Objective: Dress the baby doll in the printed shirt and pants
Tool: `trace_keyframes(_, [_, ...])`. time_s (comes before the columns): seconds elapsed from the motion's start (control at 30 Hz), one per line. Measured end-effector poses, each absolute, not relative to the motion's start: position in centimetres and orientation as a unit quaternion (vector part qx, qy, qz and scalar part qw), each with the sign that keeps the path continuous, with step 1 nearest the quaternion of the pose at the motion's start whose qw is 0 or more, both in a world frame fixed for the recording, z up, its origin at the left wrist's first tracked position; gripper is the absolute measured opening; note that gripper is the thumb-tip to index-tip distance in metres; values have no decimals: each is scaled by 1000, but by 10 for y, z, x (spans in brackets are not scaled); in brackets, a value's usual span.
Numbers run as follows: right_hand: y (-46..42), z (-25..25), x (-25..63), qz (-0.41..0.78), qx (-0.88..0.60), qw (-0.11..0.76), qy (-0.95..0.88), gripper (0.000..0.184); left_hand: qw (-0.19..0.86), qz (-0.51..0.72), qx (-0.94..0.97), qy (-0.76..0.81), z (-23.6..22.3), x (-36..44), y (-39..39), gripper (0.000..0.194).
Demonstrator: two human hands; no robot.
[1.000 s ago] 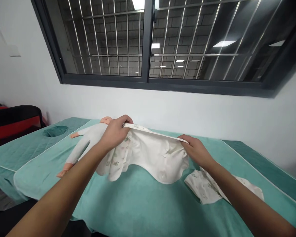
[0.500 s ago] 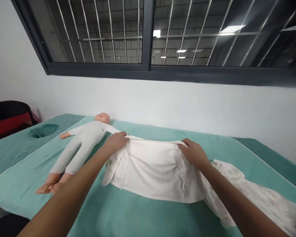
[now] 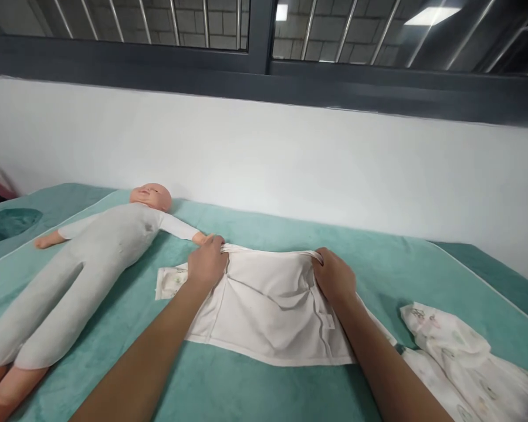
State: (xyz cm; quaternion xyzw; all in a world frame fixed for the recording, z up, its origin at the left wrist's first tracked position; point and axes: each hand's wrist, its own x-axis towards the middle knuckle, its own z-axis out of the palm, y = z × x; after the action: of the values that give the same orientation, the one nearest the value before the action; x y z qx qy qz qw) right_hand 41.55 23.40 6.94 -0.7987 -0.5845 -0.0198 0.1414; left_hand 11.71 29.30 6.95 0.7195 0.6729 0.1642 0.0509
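Note:
A small white baby shirt (image 3: 268, 310) lies spread on the green cover, its plain inner side and a small tag showing. My left hand (image 3: 207, 262) is closed on its upper left corner, and my right hand (image 3: 334, 274) grips the upper right corner. The top edge stretches taut between them. One patterned sleeve pokes out left of my left wrist. Beside my left hand lies a baby doll (image 3: 110, 234) on its back, in a pale grey bodysuit; its hand is right by my fingers.
Crumpled patterned baby clothing (image 3: 462, 357) lies at the right. The green cover (image 3: 264, 392) spans the surface up to the white wall (image 3: 264, 158). Above is a dark-framed window (image 3: 259, 35) with metal bars. At far left there is a dark green round patch (image 3: 9, 223).
The view has tilted down and come closer. The shirt has been lowered flatter onto the cover, apart from the patterned clothing at right. Both hands keep their hold.

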Motion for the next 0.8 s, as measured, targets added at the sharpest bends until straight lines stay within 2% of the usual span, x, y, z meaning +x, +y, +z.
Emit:
trace_keyframes(0.1, [234, 69, 416, -36, -786, 171, -593, 26, 42, 193, 707, 679, 71, 117, 294, 41])
trace_keyframes(0.23, [237, 71, 417, -32, -786, 159, -596, 27, 36, 190, 708, 679, 73, 118, 290, 41])
trace_keyframes(0.4, [238, 82, 412, -49, -773, 164, -611, 26, -77, 261, 746, 607, 77, 119, 267, 36])
trace_keyframes(0.47, [234, 85, 403, -69, -754, 179, -628, 28, -58, 284, 790, 540, 76, 125, 257, 31])
trace_keyframes(0.53, [228, 86, 390, -85, -708, 210, -669, 31, 7, 275, 834, 478, 72, 134, 249, 29])
trace_keyframes(0.6, [222, 83, 375, -55, -664, 231, -710, 31, 56, 244, 855, 455, 66, 144, 247, 28])
trace_keyframes(0.7, [218, 74, 355, 25, -668, 190, -719, 30, 56, 207, 849, 482, 58, 151, 249, 26])
trace_keyframes(0.8, [221, 64, 346, 33, -688, 140, -711, 39, 17, 191, 841, 506, 55, 151, 253, 30])
